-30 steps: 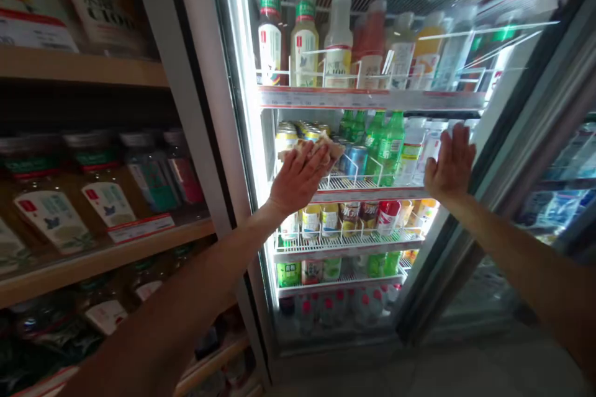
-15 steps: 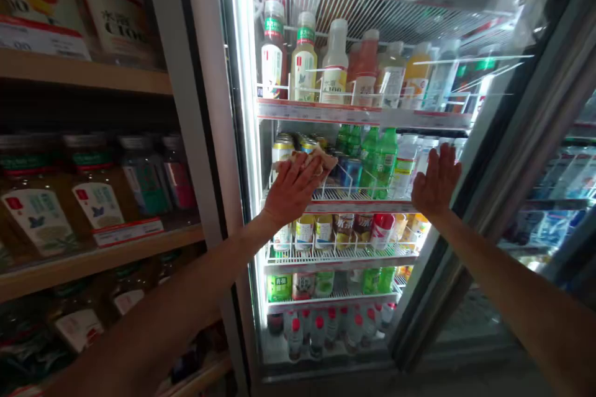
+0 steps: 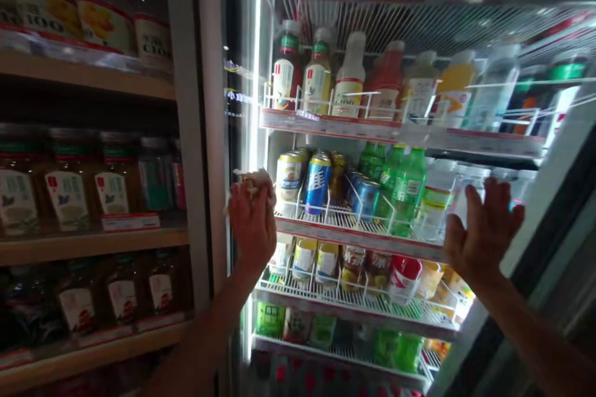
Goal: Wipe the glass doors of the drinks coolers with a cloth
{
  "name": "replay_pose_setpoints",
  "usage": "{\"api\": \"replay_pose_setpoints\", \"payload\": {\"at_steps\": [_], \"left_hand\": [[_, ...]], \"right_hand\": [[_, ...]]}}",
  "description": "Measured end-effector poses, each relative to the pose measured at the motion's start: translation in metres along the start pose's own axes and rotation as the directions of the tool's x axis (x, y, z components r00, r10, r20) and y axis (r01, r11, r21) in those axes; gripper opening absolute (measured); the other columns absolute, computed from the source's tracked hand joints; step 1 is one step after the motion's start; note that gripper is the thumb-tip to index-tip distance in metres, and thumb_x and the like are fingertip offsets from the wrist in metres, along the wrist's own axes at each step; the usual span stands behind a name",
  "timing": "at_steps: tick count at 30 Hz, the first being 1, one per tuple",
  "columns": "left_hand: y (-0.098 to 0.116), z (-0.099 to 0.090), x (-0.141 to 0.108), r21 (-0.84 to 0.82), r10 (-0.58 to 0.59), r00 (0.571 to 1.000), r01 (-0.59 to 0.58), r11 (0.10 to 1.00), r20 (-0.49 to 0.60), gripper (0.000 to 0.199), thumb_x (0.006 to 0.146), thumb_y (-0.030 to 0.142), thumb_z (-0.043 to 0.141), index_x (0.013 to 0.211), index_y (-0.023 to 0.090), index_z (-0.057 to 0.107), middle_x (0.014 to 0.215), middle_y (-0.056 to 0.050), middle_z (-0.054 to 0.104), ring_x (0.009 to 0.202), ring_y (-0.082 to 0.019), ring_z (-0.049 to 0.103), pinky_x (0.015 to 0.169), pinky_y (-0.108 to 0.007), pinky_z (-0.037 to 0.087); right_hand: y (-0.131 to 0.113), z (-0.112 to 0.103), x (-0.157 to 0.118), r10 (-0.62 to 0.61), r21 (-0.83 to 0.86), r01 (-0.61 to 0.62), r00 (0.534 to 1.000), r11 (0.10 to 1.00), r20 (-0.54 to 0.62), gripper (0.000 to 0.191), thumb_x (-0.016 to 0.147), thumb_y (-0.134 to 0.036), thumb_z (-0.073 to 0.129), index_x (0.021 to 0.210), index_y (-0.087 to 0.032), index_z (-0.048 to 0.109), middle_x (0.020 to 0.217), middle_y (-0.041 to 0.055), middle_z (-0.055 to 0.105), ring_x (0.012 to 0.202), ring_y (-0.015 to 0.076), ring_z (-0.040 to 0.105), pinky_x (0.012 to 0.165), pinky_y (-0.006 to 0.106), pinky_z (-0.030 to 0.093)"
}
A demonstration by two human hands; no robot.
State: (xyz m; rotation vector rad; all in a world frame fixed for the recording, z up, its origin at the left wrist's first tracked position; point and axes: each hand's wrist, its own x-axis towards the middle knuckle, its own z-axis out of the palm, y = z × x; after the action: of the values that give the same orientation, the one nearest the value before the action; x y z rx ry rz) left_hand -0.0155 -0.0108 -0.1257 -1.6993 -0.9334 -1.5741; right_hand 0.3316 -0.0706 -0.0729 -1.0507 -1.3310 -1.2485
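Bev fridge (image 3: 209,105), glass door (image 3: 493,136), rag (image 3: 251,181), hands (image 3: 251,223) (image 3: 484,239)

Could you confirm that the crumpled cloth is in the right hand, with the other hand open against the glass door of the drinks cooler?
Not quite: the head view shows the crumpled cloth in the left hand, not the right. The other hand, the right hand, is open against the glass door of the drinks cooler.

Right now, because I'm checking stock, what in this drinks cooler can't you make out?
Head view:
Crumpled wipe: material unclear, partly hidden by the left hand.
Red-capped bottles, bottom shelf: cut off by the lower edge.
Shelf price strip: too blurred to read.
Bottles behind the right hand: hidden.
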Motion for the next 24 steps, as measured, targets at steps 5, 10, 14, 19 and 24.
{"api": "replay_pose_setpoints", "payload": {"at_steps": [5, 10, 14, 19, 24], "left_hand": [[0.044, 0.011, -0.068, 0.087, 0.202, 0.979, -0.198, 0.976, -0.040, 0.050, 0.086, 0.016, 0.043, 0.135, 0.025, 0.041, 0.153, -0.003, 0.018, 0.139, -0.028, 0.019, 0.113, -0.045, 0.024], [0.030, 0.008, -0.129, 0.176, 0.083, 0.994, -0.069, 0.982, -0.072, 0.061, 0.083, 0.011, 0.049, 0.139, 0.026, 0.034, 0.151, -0.008, 0.024, 0.140, -0.027, 0.020, 0.111, -0.045, 0.029], [0.002, 0.008, -0.126, 0.154, -0.064, 0.984, 0.090, 0.984, -0.168, 0.063, 0.085, 0.012, 0.049, 0.141, 0.032, 0.029, 0.151, -0.007, 0.022, 0.138, -0.028, 0.023, 0.110, -0.049, 0.030], [0.000, 0.017, -0.131, 0.145, -0.080, 0.974, 0.112, 0.983, -0.210, 0.058, 0.086, 0.016, 0.047, 0.139, 0.034, 0.031, 0.151, -0.006, 0.023, 0.137, -0.028, 0.026, 0.111, -0.049, 0.028], [-0.002, 0.011, -0.132, 0.140, -0.098, 0.982, 0.120, 0.983, -0.159, 0.054, 0.088, 0.018, 0.044, 0.140, 0.028, 0.033, 0.150, -0.010, 0.024, 0.136, -0.029, 0.027, 0.111, -0.050, 0.027]], "right_hand": [[-0.006, -0.006, -0.007, -0.031, 0.029, 0.028, 0.996, 0.999, 0.084, 0.063, 0.086, -0.041, 0.041, 0.144, -0.038, 0.016, 0.153, 0.0008, 0.020, 0.140, 0.0291, 0.020, 0.109, 0.060, 0.015], [-0.009, -0.014, -0.015, -0.091, 0.059, 0.085, 0.989, 0.995, 0.119, 0.060, 0.086, -0.042, 0.040, 0.142, -0.041, 0.019, 0.152, -0.0030, 0.023, 0.140, 0.0264, 0.021, 0.110, 0.059, 0.015], [0.009, -0.020, -0.022, -0.153, 0.072, 0.143, 0.974, 0.987, 0.166, 0.055, 0.087, -0.041, 0.039, 0.140, -0.042, 0.026, 0.149, -0.0048, 0.029, 0.138, 0.0244, 0.027, 0.111, 0.056, 0.018], [0.042, -0.018, -0.060, -0.204, 0.132, 0.188, 0.972, 0.973, 0.119, 0.058, 0.081, -0.047, 0.042, 0.136, -0.050, 0.026, 0.148, -0.0100, 0.030, 0.136, 0.0266, 0.031, 0.111, 0.058, 0.020], [0.045, -0.020, -0.095, -0.193, 0.162, 0.174, 0.976, 0.971, 0.105, 0.059, 0.079, -0.047, 0.041, 0.137, -0.049, 0.027, 0.147, -0.0088, 0.033, 0.132, 0.0286, 0.036, 0.109, 0.060, 0.021]]}}
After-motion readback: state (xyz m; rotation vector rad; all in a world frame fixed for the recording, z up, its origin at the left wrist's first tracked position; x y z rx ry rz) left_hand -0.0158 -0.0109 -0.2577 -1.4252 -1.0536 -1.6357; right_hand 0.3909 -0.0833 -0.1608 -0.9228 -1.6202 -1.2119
